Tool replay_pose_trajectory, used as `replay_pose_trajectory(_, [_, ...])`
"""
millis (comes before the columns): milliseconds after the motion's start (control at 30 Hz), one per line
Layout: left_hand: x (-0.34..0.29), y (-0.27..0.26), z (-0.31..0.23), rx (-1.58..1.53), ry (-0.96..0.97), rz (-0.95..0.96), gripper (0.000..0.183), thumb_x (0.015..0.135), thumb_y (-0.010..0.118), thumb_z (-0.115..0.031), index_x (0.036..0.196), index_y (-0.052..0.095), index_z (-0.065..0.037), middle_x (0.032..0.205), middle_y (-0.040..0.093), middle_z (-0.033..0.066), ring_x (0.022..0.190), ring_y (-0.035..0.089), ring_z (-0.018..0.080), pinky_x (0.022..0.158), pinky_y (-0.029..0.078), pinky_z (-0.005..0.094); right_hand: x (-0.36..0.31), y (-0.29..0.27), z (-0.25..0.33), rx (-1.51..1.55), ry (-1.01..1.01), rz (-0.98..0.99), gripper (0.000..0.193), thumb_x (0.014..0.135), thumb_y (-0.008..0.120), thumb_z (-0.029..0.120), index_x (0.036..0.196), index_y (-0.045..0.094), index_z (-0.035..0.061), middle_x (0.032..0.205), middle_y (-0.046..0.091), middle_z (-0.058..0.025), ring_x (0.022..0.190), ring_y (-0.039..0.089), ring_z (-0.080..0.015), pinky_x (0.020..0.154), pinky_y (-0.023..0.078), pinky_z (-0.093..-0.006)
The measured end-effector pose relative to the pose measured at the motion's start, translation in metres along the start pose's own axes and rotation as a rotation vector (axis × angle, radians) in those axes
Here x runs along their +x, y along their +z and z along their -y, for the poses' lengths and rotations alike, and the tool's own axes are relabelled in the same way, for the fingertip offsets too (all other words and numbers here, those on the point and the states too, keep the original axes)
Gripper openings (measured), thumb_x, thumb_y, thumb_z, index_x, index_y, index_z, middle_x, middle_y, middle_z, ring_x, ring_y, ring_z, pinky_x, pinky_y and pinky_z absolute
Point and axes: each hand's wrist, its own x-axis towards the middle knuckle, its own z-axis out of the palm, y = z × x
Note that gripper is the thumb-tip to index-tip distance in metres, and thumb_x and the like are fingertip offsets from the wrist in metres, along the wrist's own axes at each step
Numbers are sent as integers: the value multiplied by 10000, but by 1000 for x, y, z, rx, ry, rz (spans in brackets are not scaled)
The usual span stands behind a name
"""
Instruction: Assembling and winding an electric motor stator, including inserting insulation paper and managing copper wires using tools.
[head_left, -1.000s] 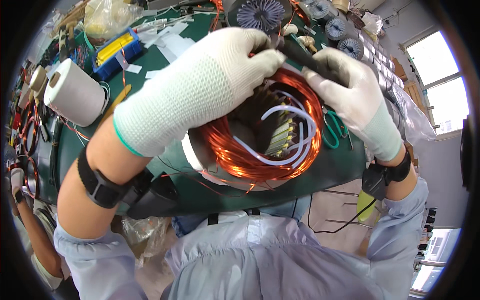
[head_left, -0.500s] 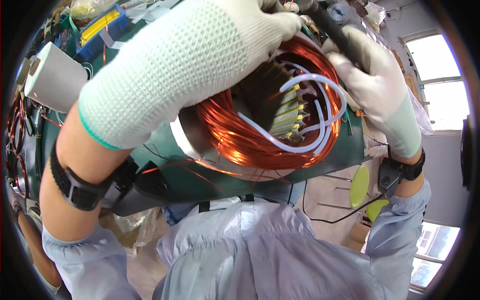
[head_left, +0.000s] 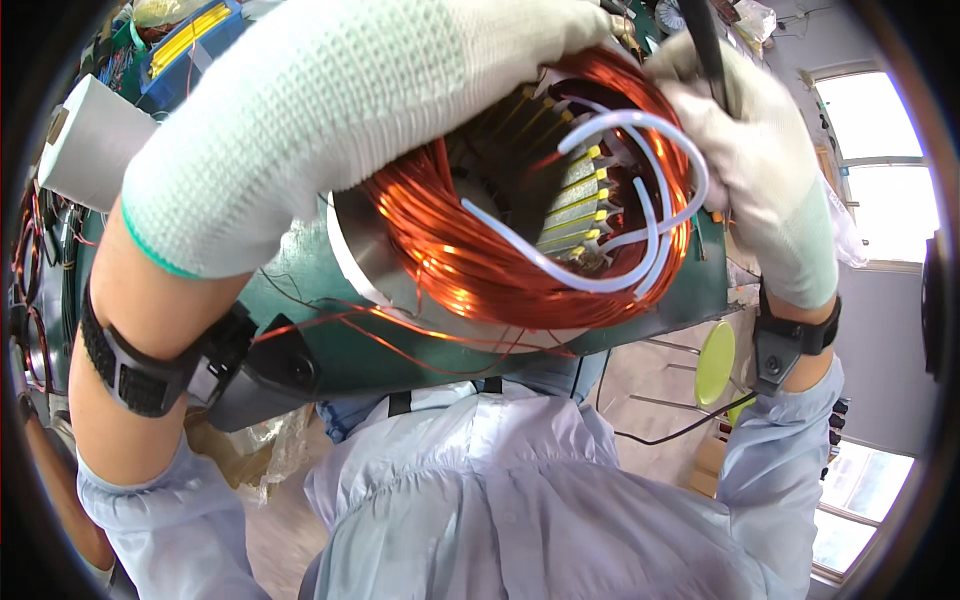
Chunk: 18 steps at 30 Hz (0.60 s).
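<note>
A motor stator sits before me, its thick ring of copper windings bulging around a slotted core with yellow slot liners. Pale sleeving tubes loop over the ring's right side. My gloved left hand reaches across the far left of the windings, fingers curled at the far rim; what they hold, if anything, is hidden near the picture's upper edge. To the right of the ring, my gloved right hand is closed around the black handle of a tool, whose far end is out of view.
The stator rests on a green tabletop, with loose copper wire ends trailing near its front edge. At left stand a white roll and a blue bin of yellow strips. Another person's arm shows at far left. Below right is a green stool.
The black handle has swung more upright and moved right, away from the left hand, as my right hand shifted. My left forearm and the view have moved slightly.
</note>
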Motion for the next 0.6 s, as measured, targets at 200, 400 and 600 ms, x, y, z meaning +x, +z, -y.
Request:
replay_pose_trajectory(200, [15,14,21,-174,154,-53,310,1045,595,-219,1140,708,54,953,735,79,828,682,131,789,567,264,0,17,39,-250,-52,27,114,1032,586,93,991,636,0,773,629,-36,657,554,-79,591,452,-256])
replay_pose_trajectory(400, [11,20,18,-265,-33,-197,268,1060,573,-186,1129,714,31,952,743,79,806,701,126,728,578,243,5,9,75,-159,193,192,123,1048,590,122,1038,633,7,693,583,0,532,510,-69,499,411,-245])
replay_pose_trajectory(600, [17,21,36,-232,72,-174,300,1042,587,-227,1141,716,26,956,749,104,838,711,161,778,572,286,1,10,32,103,187,191,167,1058,607,144,1104,601,-15,691,599,13,439,500,-47,403,388,-215])
